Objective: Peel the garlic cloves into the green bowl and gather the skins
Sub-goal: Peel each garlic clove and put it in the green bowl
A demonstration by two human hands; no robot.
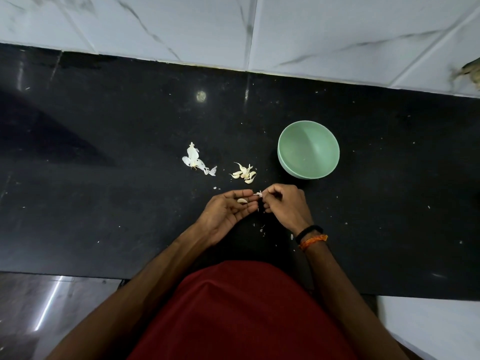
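Nearest to us we see a dark red shirt [241, 315] and two bare forearms reaching out over a glossy black stone tabletop [104, 203] flecked with tiny white crumbs. The right wrist carries a black band [309, 230] and an orange thread [313, 241]. Our left hand [225, 213] lies palm up, fingers loosely curved, with a small pale garlic clove [242, 200] resting on them; its fingertips meet those of the right hand [285, 206]. The right grip is curled tight, thumb and forefinger pinching a thin papery scrap of skin [259, 194] between the two hands. We cannot tell whether the left fingertips also hold that scrap.

Just beyond the hands sits a small heap of crescent-shaped cloves [244, 173], cream-coloured and smooth. To its left, apart from it, lies a flat, ragged white husk [195, 160], thin and flaky. To the right of the heap stands the green bowl [308, 152], round, matte and smooth-walled, with only a speck or two inside. Farthest off runs a wall of white marble-veined tiles [181, 24].
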